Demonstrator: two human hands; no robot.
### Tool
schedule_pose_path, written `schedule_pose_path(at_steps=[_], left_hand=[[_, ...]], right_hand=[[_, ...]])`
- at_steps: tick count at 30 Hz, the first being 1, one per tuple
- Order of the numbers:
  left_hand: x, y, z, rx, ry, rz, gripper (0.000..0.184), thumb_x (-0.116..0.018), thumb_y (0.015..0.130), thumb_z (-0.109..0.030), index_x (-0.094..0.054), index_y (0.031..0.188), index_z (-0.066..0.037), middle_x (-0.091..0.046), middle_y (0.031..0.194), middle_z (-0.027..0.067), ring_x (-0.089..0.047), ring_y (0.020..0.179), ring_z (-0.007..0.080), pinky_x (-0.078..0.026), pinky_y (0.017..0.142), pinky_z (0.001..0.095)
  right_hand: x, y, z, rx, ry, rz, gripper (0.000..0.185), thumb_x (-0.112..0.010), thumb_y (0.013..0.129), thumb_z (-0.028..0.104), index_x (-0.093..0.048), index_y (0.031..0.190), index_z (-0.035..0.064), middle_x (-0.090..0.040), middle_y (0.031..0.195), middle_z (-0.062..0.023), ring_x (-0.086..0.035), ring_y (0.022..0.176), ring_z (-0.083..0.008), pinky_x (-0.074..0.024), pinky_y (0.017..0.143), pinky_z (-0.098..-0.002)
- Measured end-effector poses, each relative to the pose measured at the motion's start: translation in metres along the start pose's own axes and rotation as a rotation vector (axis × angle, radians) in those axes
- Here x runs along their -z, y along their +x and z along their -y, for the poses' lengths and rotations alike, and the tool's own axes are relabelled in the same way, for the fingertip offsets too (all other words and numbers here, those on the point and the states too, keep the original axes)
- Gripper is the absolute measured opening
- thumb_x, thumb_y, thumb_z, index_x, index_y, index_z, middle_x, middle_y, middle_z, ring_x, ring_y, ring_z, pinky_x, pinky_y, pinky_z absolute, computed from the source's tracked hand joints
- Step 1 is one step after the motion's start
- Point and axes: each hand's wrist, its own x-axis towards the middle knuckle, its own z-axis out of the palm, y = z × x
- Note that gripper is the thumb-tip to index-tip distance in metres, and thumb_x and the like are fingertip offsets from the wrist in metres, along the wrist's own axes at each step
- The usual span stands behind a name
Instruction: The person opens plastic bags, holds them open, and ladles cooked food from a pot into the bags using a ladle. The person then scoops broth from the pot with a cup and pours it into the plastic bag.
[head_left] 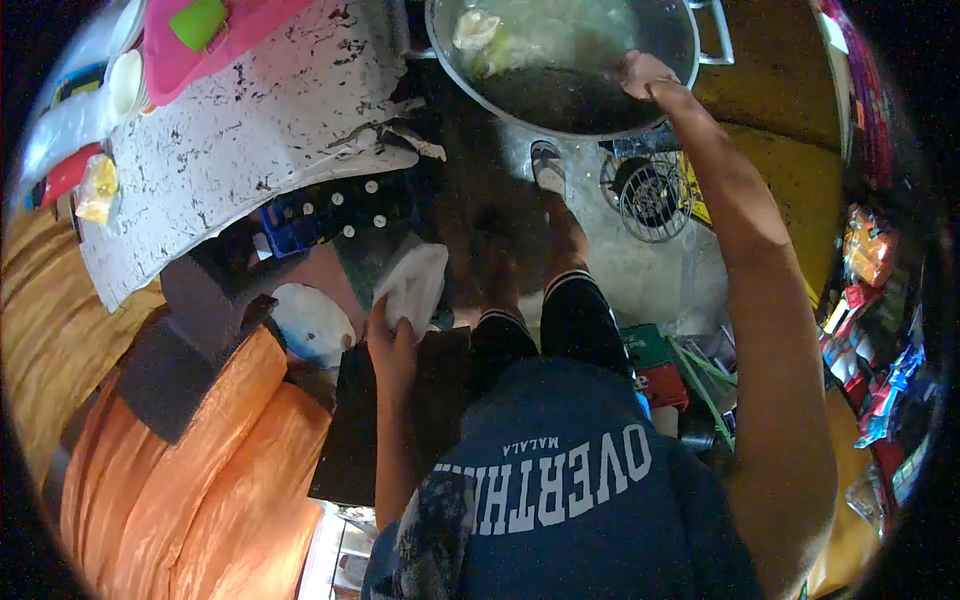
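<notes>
In the head view, we take the work to be partway along: our left hand [390,343] is clamped on a whitish plastic bag [416,278], held beside the worn white tabletop [250,135], while our right hand [648,77] is at the right side of the large metal pot [545,102], well apart from the bag. The pot holds a cloudy liquid [575,38] with a pale, yellowish-green lump [478,32] in it, so its contents are not all taken out; the bag looks limp, and we judge that little or nothing is in it, though we cannot be sure. The fingers of our right hand seem curled, but we cannot tell whether they are clamped on a handle, on the pot's edge or on nothing. The far rim of the pot is cut off by the top edge, and the cloudiness hides whatever lies lower in the liquid. The pink plastic item [170,62] at the tabletop's far end is cut off too, the bag's opening is hard to make out, and dark corners swallow the borders of the view.
</notes>
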Motion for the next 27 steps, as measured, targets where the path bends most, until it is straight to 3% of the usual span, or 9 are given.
schedule_pose_path(at_steps=[3, 6, 8, 12, 14, 18, 24, 25, 27], left_hand=[[-0.004, 0.001, -0.001, 0.017, -0.033, -0.013, 0.053, -0.047, 0.082, 0.000, -0.039, 0.134, 0.008, -0.051, 0.124, 0.0217, -0.056, 0.106, 0.0256, -0.047, 0.087, 0.0326], [-0.005, 0.001, -0.017, 0.041, -0.043, -0.010, 0.054, -0.046, 0.082, 0.002, -0.038, 0.134, 0.008, -0.051, 0.125, 0.0220, -0.056, 0.109, 0.0265, -0.046, 0.090, 0.0329], [-0.004, 0.002, -0.018, 0.048, -0.045, 0.006, 0.054, -0.046, 0.082, 0.002, -0.038, 0.135, 0.008, -0.051, 0.126, 0.0222, -0.056, 0.109, 0.0268, -0.045, 0.091, 0.0328], [-0.001, 0.007, -0.008, 0.029, -0.054, 0.010, 0.054, -0.046, 0.082, 0.003, -0.038, 0.135, 0.009, -0.051, 0.126, 0.0225, -0.056, 0.109, 0.0263, -0.046, 0.091, 0.0318], [0.000, 0.008, -0.004, 0.095, -0.038, 0.007, 0.054, -0.046, 0.082, 0.003, -0.038, 0.135, 0.008, -0.051, 0.126, 0.0226, -0.056, 0.109, 0.0260, -0.045, 0.091, 0.0316], [-0.001, 0.007, -0.017, 0.133, -0.053, 0.030, 0.053, -0.046, 0.082, 0.003, -0.038, 0.134, 0.009, -0.052, 0.124, 0.0226, -0.056, 0.110, 0.0262, -0.045, 0.092, 0.0323], [-0.005, 0.011, 0.000, 0.013, 0.133, 0.016, 0.050, -0.045, 0.082, 0.002, -0.040, 0.132, 0.009, -0.052, 0.123, 0.0243, -0.052, 0.115, 0.0287, -0.043, 0.095, 0.0347], [-0.006, 0.013, 0.002, 0.025, 0.135, 0.031, 0.049, -0.045, 0.083, 0.002, -0.040, 0.131, 0.009, -0.052, 0.124, 0.0245, -0.051, 0.117, 0.0294, -0.042, 0.096, 0.0354], [-0.009, 0.012, -0.002, -0.001, 0.121, 0.030, 0.049, -0.046, 0.083, 0.001, -0.040, 0.132, 0.008, -0.052, 0.124, 0.0237, -0.052, 0.115, 0.0294, -0.042, 0.095, 0.0353]], right_hand=[[0.014, 0.003, 0.006, -0.445, 0.259, 0.058, 0.017, -0.055, 0.083, 0.018, -0.067, 0.092, 0.0083, -0.065, 0.085, -0.0150, -0.062, 0.083, -0.0341, -0.0496, 0.072, -0.0419], [0.017, 0.002, -0.001, -0.241, 0.144, 0.172, 0.021, -0.055, 0.089, 0.021, -0.066, 0.101, 0.0084, -0.064, 0.098, -0.0172, -0.061, 0.092, -0.0358, -0.0494, 0.079, -0.0430], [0.020, 0.003, 0.002, -0.399, 0.156, 0.199, 0.023, -0.055, 0.089, 0.024, -0.066, 0.101, 0.0088, -0.064, 0.102, -0.0174, -0.060, 0.093, -0.0369, -0.0488, 0.081, -0.0440], [0.050, 0.009, 0.018, -0.396, 0.025, 0.389, 0.027, -0.056, 0.087, 0.030, -0.066, 0.102, 0.0098, -0.064, 0.105, -0.0170, -0.060, 0.097, -0.0373, -0.0486, 0.082, -0.0441], [0.067, 0.012, 0.029, -0.688, 0.131, 0.328, 0.032, -0.055, 0.087, 0.035, -0.065, 0.104, 0.0105, -0.064, 0.107, -0.0162, -0.061, 0.100, -0.0365, -0.0492, 0.084, -0.0413], [0.075, 0.042, 0.025, -0.579, 0.076, 0.617, 0.036, -0.056, 0.086, 0.036, -0.063, 0.110, 0.0106, -0.063, 0.112, -0.0164, -0.060, 0.105, -0.0342, -0.0483, 0.087, -0.0391], [0.022, 0.054, 0.022, -0.510, 0.052, 0.335, 0.024, -0.057, 0.080, 0.019, -0.068, 0.097, 0.0072, -0.066, 0.105, -0.0165, -0.064, 0.098, -0.0330, -0.0506, 0.080, -0.0397], [0.026, 0.037, 0.041, -0.601, 0.407, 0.043, 0.022, -0.056, 0.079, 0.017, -0.068, 0.094, 0.0064, -0.066, 0.103, -0.0170, -0.064, 0.096, -0.0332, -0.0508, 0.078, -0.0402], [0.030, 0.042, 0.051, -0.657, 0.756, -0.268, 0.021, -0.056, 0.078, 0.015, -0.068, 0.091, 0.0057, -0.067, 0.100, -0.0175, -0.064, 0.095, -0.0334, -0.0510, 0.076, -0.0408]])
